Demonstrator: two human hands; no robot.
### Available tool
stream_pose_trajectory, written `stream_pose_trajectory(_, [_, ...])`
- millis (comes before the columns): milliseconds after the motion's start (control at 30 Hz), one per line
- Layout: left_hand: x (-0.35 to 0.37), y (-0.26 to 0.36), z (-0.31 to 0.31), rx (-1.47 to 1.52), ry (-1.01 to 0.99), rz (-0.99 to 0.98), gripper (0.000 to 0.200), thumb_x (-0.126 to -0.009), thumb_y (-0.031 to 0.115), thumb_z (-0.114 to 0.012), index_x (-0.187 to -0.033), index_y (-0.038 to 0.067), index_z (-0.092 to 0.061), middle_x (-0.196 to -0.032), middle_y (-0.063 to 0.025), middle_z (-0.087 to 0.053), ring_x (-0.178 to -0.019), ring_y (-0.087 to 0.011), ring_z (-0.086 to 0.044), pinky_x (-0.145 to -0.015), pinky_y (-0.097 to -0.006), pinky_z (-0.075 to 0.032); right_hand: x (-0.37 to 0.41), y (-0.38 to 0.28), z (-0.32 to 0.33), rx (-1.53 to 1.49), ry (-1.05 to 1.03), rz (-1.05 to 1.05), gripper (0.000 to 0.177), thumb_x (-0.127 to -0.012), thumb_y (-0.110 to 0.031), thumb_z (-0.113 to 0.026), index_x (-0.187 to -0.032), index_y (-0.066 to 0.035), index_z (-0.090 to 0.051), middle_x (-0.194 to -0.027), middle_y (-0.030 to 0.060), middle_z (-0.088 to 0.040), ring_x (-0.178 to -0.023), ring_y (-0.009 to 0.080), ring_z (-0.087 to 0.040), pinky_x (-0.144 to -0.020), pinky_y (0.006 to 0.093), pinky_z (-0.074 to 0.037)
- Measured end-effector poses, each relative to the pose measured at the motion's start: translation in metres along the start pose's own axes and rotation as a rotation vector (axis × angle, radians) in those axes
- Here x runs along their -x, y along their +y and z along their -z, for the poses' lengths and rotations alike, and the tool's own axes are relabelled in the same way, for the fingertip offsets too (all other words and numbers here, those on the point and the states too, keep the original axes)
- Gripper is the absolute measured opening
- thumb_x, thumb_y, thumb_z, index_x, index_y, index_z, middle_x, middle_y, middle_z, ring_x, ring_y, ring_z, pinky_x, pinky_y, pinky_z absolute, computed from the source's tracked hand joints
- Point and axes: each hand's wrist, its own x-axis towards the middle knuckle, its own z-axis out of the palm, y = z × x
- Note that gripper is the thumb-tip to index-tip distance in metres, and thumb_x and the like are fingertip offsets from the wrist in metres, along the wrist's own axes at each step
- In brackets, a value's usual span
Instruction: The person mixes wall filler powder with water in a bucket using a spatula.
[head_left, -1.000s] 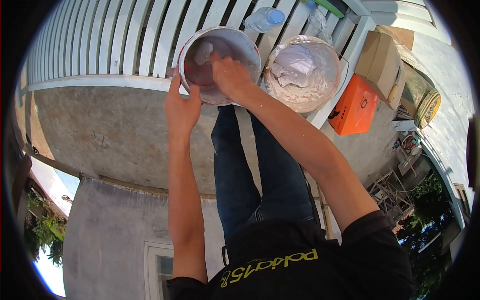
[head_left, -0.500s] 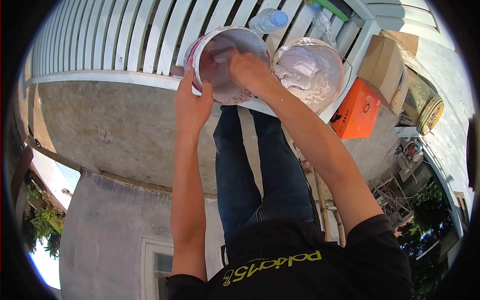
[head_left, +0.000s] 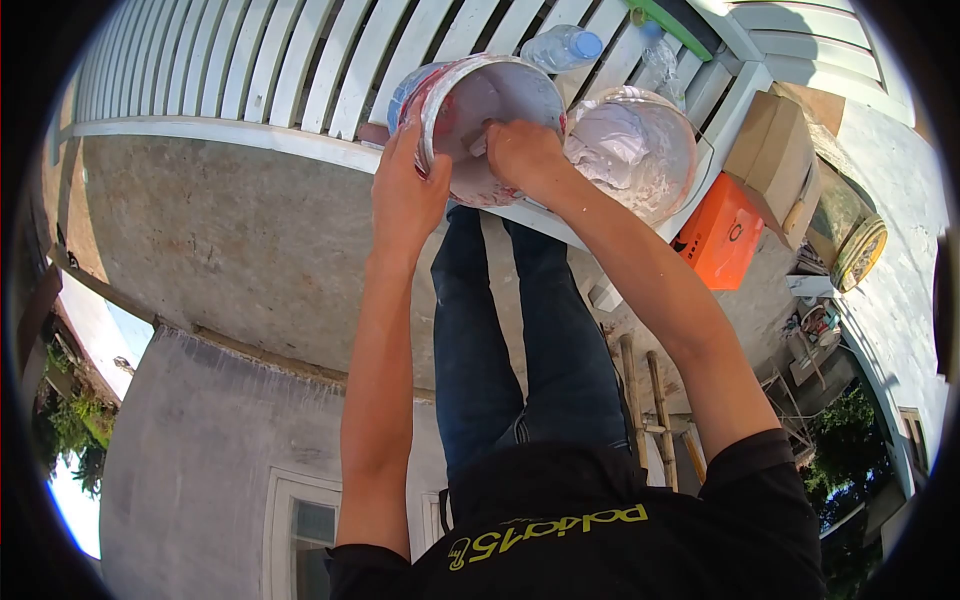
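Note:
A paint-smeared white bucket (head_left: 535, 90) is tilted on the white slatted bench, its mouth facing me. My left hand (head_left: 408, 195) grips the near-left rim, fingers outside and thumb over the edge. Inside the bucket's mouth, my right hand (head_left: 525, 155) is closed round a flat, pale scraper-like tool (head_left: 478, 146); most of it is hidden by the fingers. Pale residue and reddish stains mark the inner wall. Just right of it stands a second bucket (head_left: 683, 150), holding a crumpled whitish sheet or bag (head_left: 610, 138).
Behind the buckets, a clear plastic bottle (head_left: 555, 48) lies on the slatted bench (head_left: 350, 70), near another crumpled bottle (head_left: 658, 68) and a green-edged item (head_left: 675, 25). At right are an orange box (head_left: 718, 235), a cardboard box (head_left: 765, 150) and a rolled sack (head_left: 850, 240).
The first bucket has tipped further, its mouth now turned more to the right. Both hands have shifted slightly right with it, and the right hand has moved within the mouth.

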Motion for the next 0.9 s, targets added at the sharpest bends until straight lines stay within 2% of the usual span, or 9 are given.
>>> stream_pose_trajectory(100, [0.002,0.001,0.003,0.003,-0.01,0.011,0.059,-0.085,0.012,-0.059,-0.143,0.006,-0.05,-0.125,-0.0256,-0.061,-0.113,-0.0437,-0.059,-0.096,-0.0471,-0.048,-0.001,-0.004,-0.004,0.0,0.023,-0.012,0.027,-0.097,-0.025,-0.051,-0.102,-0.005,-0.068,-0.098,0.0164,-0.073,-0.093,0.0315,-0.072,-0.077,0.0421,-0.058])
stream_pose_trajectory(200, [0.001,-0.003,0.003,0.001,0.001,-0.009,0.061,-0.085,0.012,-0.059,-0.145,0.007,-0.048,-0.127,-0.0255,-0.06,-0.114,-0.0437,-0.059,-0.096,-0.0475,-0.048,0.006,0.001,0.008,0.021,0.138,0.028,0.027,-0.097,-0.028,-0.054,-0.104,-0.006,-0.068,-0.1,0.0156,-0.073,-0.096,0.0317,-0.072,-0.08,0.0421,-0.057])
stream_pose_trajectory(267, [0.002,-0.003,0.003,-0.02,-0.014,-0.002,0.063,-0.085,0.013,-0.059,-0.147,0.008,-0.047,-0.128,-0.0255,-0.06,-0.115,-0.0437,-0.059,-0.097,-0.0477,-0.048,0.004,-0.001,0.004,-0.014,0.086,0.019,0.027,-0.097,-0.028,-0.055,-0.104,-0.006,-0.068,-0.1,0.016,-0.073,-0.096,0.0322,-0.072,-0.08,0.0421,-0.057])
stream_pose_trajectory(367, [0.004,-0.002,0.003,-0.036,-0.015,0.019,0.06,-0.086,0.011,-0.061,-0.145,0.007,-0.05,-0.132,-0.024,-0.061,-0.122,-0.038,-0.059,-0.102,-0.039,-0.046,0.002,-0.005,0.001,-0.007,-0.01,0.003,0.027,-0.096,-0.027,-0.055,-0.104,-0.004,-0.067,-0.099,0.017,-0.072,-0.095,0.0329,-0.072,-0.08,0.0425,-0.057])
stream_pose_trajectory(400, [0.005,-0.004,0.004,-0.027,-0.011,0.006,0.06,-0.086,0.011,-0.061,-0.145,0.007,-0.05,-0.132,-0.0242,-0.061,-0.122,-0.0381,-0.059,-0.102,-0.0392,-0.046,0.003,-0.007,0.0,0.003,-0.051,-0.001,0.027,-0.096,-0.027,-0.054,-0.103,-0.004,-0.066,-0.099,0.0175,-0.072,-0.095,0.0332,-0.072,-0.08,0.0427,-0.057])
stream_pose_trajectory(600, [0.005,-0.004,0.004,-0.019,0.011,-0.017,0.06,-0.086,0.011,-0.061,-0.145,0.007,-0.05,-0.129,-0.0251,-0.061,-0.119,-0.0388,-0.06,-0.1,-0.0401,-0.046,0.001,-0.003,0.014,-0.025,0.1,-0.002,0.026,-0.096,-0.022,-0.052,-0.109,-0.007,-0.068,-0.103,0.018,-0.073,-0.097,0.0339,-0.072,-0.081,0.0441,-0.057])
stream_pose_trajectory(767, [0.004,-0.005,0.008,-0.015,-0.026,0.028,0.059,-0.087,0.012,-0.06,-0.145,0.006,-0.05,-0.129,-0.0253,-0.061,-0.118,-0.0396,-0.061,-0.099,-0.0399,-0.047,-0.002,-0.005,0.0,-0.041,0.025,0.011,0.024,-0.095,-0.021,-0.053,-0.107,-0.008,-0.069,-0.1,0.0179,-0.073,-0.096,0.035,-0.072,-0.08,0.0445,-0.057])
stream_pose_trajectory(867, [0.006,-0.016,0.005,0.024,0.034,-0.04,0.06,-0.085,0.013,-0.059,-0.144,0.006,-0.05,-0.128,-0.0258,-0.06,-0.114,-0.0439,-0.059,-0.096,-0.0465,-0.049,-0.001,0.0,0.011,0.017,0.037,0.017,0.024,-0.095,-0.02,-0.051,-0.108,-0.008,-0.068,-0.099,0.0171,-0.073,-0.097,0.0346,-0.071,-0.08,0.0442,-0.057])
stream_pose_trajectory(900, [0.006,-0.016,0.005,-0.001,0.044,-0.053,0.06,-0.085,0.013,-0.06,-0.144,0.006,-0.05,-0.126,-0.0255,-0.061,-0.113,-0.0426,-0.061,-0.095,-0.0448,-0.049,-0.001,0.0,0.016,0.04,0.042,0.017,0.024,-0.096,-0.019,-0.051,-0.109,-0.008,-0.068,-0.099,0.0168,-0.073,-0.097,0.0344,-0.071,-0.08,0.0441,-0.057])
